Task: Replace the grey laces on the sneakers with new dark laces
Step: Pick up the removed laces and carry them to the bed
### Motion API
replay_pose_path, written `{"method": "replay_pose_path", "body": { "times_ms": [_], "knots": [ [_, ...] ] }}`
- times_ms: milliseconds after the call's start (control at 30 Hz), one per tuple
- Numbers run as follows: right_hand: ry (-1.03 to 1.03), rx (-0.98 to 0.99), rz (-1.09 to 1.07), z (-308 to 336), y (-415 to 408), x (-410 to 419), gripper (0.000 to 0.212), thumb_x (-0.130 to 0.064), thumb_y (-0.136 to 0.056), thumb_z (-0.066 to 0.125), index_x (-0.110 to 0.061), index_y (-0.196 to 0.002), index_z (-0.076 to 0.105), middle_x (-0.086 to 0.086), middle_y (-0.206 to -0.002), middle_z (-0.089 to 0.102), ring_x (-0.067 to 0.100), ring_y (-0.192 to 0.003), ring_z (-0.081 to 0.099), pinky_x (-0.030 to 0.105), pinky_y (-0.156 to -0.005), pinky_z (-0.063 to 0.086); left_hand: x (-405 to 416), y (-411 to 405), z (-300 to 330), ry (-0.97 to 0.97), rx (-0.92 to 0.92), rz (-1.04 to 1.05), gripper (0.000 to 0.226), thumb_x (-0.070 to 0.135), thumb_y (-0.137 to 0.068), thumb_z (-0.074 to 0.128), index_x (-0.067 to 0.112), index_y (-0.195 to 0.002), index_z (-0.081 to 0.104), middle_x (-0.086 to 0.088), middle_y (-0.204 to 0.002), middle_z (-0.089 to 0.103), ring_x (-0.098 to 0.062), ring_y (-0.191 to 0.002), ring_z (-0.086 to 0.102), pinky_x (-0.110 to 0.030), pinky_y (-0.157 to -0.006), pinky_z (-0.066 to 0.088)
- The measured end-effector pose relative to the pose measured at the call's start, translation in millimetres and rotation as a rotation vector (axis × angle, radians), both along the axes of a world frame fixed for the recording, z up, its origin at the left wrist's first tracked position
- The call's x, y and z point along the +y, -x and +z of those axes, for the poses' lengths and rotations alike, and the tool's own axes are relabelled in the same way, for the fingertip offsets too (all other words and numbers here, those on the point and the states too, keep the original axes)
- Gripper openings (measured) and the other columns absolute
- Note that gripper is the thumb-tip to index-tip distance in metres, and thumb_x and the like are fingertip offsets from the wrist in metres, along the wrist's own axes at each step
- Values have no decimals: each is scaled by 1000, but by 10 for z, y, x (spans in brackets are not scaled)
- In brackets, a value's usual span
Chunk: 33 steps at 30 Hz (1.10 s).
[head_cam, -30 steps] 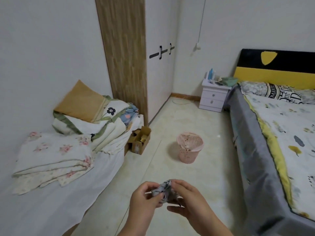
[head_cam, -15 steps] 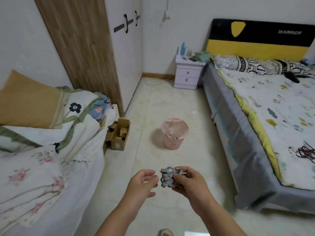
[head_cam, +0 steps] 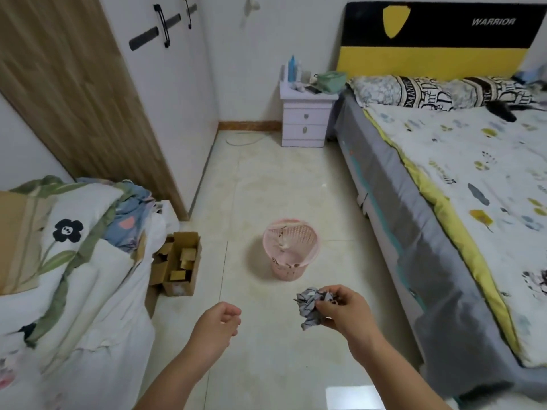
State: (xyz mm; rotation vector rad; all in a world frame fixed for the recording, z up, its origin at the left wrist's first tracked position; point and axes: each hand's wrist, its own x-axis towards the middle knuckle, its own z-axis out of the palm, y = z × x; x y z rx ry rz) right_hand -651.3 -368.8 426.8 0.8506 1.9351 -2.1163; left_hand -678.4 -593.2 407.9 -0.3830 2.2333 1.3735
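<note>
**While right hand grips lace wad, left is free**

Right hand (head_cam: pixel 343 309) — fingers curled around a crumpled wad of grey fabric shoelaces (head_cam: pixel 309 304), held above the pale tiled floor (head_cam: pixel 266 179). Left hand (head_cam: pixel 217 324) — fingers loosely curled, holding nothing. Round pink plastic mesh wastebasket (head_cam: pixel 290 250) stands on the floor just beyond both hands.
</note>
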Motion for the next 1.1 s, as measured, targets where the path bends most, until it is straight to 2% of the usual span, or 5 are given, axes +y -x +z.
{"method": "replay_pose_path", "body": {
  "times_ms": [500, 633, 700, 833, 1100],
  "knots": [
    [-123, -168, -241, -605, 2417, 157, 19, 17, -81, 53, -1, -77, 59, 14, -71, 64, 20, -56, 65, 21, -48, 53, 231, 2901, -562, 59, -132, -229, 13, 9, -93, 46, 16, -91, 57, -5, -97, 59, -14, -77, 56, -23, -62, 42],
    [-147, -263, -341, -993, 3077, 212, 17, 10, -81, 57, -6, -76, 60, 15, -78, 65, 31, -73, 66, 41, -73, 58, 281, 3554, -731, 97, -134, -327, 20, 9, -93, 44, 24, -82, 54, -4, -92, 59, -16, -77, 55, -24, -63, 42],
    [-163, -296, -366, -1236, 3358, 236, 9, 3, -81, 60, -3, -86, 64, 14, -83, 67, 32, -81, 66, 46, -80, 56, 289, 3803, -846, 121, -143, -353, 21, 10, -93, 45, 26, -80, 53, -2, -91, 59, -17, -78, 55, -24, -62, 42],
    [-139, -355, -290, -1618, 3761, 295, 45, -7, -85, 63, -4, -127, 50, 12, -112, 59, 31, -99, 62, 44, -86, 54, 299, 4145, -1071, 156, -159, -347, 17, 10, -92, 48, 23, -82, 55, -2, -90, 59, -17, -77, 56, -22, -59, 40],
    [-38, -578, -23, -1711, 3661, 366, 31, -4, -89, 51, -3, -120, 54, 10, -90, 58, 20, -65, 52, 25, -55, 44, 431, 4386, -1229, 240, -184, -431, 12, 11, -92, 49, 19, -89, 57, 0, -91, 60, -18, -79, 57, -25, -65, 43]
  ]
}}
